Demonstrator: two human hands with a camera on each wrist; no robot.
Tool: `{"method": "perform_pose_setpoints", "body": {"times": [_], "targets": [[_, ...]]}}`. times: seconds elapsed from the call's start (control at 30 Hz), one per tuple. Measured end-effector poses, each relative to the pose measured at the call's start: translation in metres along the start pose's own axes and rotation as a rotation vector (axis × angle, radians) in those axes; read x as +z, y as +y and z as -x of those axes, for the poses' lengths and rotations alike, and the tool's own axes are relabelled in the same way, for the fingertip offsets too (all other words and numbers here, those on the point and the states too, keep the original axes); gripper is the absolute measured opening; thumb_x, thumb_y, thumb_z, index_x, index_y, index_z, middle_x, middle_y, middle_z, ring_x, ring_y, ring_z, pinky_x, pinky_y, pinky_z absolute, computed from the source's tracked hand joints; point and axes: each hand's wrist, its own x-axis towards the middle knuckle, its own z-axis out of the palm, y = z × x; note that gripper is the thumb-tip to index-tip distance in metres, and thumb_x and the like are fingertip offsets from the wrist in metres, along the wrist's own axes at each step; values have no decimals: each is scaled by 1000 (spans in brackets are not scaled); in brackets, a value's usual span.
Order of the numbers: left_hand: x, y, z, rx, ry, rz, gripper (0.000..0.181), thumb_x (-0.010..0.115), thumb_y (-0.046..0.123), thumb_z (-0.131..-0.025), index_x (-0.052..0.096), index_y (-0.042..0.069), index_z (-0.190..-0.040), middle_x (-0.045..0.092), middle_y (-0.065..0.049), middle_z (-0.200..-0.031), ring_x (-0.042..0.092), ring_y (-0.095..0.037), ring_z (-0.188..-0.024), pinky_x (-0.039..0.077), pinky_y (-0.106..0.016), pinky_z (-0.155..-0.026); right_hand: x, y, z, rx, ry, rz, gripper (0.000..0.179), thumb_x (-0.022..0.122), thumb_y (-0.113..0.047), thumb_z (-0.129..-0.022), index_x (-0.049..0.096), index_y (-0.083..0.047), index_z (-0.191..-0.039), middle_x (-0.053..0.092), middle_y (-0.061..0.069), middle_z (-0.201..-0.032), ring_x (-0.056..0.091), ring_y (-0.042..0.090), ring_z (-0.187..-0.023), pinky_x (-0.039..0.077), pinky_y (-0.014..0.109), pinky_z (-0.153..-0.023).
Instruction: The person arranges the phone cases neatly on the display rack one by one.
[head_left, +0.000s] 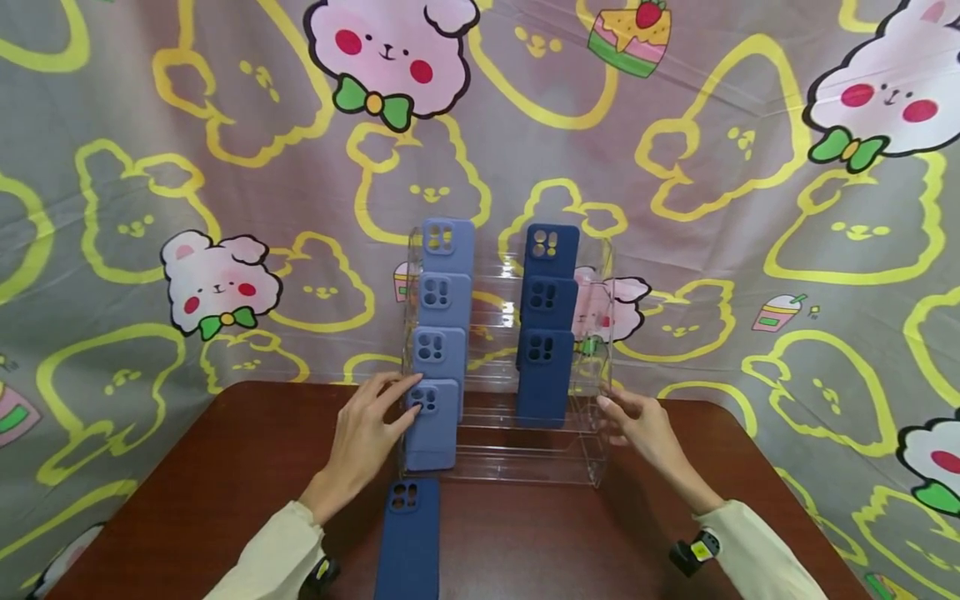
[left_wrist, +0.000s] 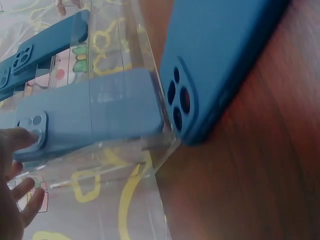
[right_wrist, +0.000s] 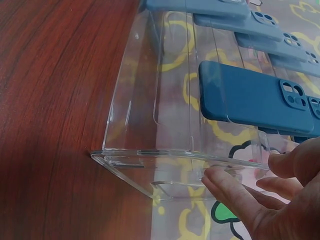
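Observation:
A clear acrylic tiered rack [head_left: 525,479] stands on the table. Lavender-blue phone cases climb its left side, the lowest phone case [head_left: 435,437] in front. Dark blue phone cases [head_left: 543,379] fill tiers to the right. My left hand [head_left: 367,429] is at the rack's left side; in the left wrist view its thumb [left_wrist: 22,137] touches the lowest lavender-blue case by the camera cutout, other fingers spread loosely outside. My right hand [head_left: 641,425] is at the rack's right side, its fingers [right_wrist: 230,192] extended along the clear side panel. Another dark blue phone case [head_left: 411,542] is in front of the rack.
The brown wooden table [head_left: 262,450] has a patterned cloth [head_left: 675,275] with cartoon figures hanging behind it. Each wrist carries a small black device, such as the right wrist device [head_left: 693,552].

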Motion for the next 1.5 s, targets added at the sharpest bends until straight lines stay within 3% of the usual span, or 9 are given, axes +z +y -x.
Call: {"method": "perform_pose_setpoints", "body": {"times": [0.23,0.5,0.7,0.77,0.9,1.0,1.2,1.37,1.5], "targets": [[-4,-5,-5,118,-19,-29,48,92,6,-79,77,9,-125,71,-10,-113,69,-27,-101,62,-44,-73,1,-2,0,-18,-3,3,47,62,-19,-108,56,3,-148,52,29,-150,77,37,-98,67,35,-71],[-4,-9,-3,69,-28,48,54,91,4,-79,76,12,-130,72,-8,-120,68,-27,-108,63,-47,-81,1,-1,1,-35,-1,-4,46,62,-20,-108,57,2,-148,48,27,-155,78,35,-97,67,34,-70],[-11,-4,14,-106,-70,194,75,91,8,-81,61,14,-149,61,-10,-147,58,-30,-132,57,-51,-97,0,2,5,-12,4,10,48,62,-22,-108,56,2,-149,45,27,-157,78,35,-98,66,32,-69],[-17,-3,18,-220,-97,287,79,90,11,-83,56,18,-153,55,-9,-154,55,-30,-137,55,-47,-102,0,2,4,-9,7,15,48,62,-22,-108,56,3,-149,45,27,-157,78,35,-97,67,32,-69],[-31,-3,20,-486,-167,516,79,85,17,-90,48,25,-159,49,-4,-160,50,-29,-142,54,-26,-104,-1,1,3,-12,13,19,48,61,-21,-108,56,3,-149,46,28,-156,78,34,-95,67,35,-71],[-40,-3,23,-613,-210,610,75,81,17,-94,46,21,-159,50,-7,-159,49,-33,-141,54,-19,-100,-1,1,3,-10,14,18,48,61,-21,-108,55,3,-149,49,29,-154,78,34,-96,67,36,-71],[-51,1,35,-680,-292,581,70,81,17,-94,48,10,-155,53,-15,-153,54,-36,-135,58,-31,-98,-1,0,1,-6,18,5,49,61,-21,-108,54,3,-150,56,30,-147,78,34,-96,67,32,-70],[-55,3,45,-709,-361,494,68,85,26,-90,55,10,-149,61,-16,-142,59,-37,-129,59,-39,-94,-1,-1,1,-13,15,11,49,61,-21,-108,54,4,-149,55,30,-148,78,36,-96,67,33,-69],[-57,2,54,-754,-459,414,71,89,32,-86,58,12,-146,64,-17,-136,63,-35,-123,60,-40,-91,0,0,2,-11,4,12,49,62,-22,-108,55,4,-149,55,31,-147,78,36,-97,67,33,-69]]}}
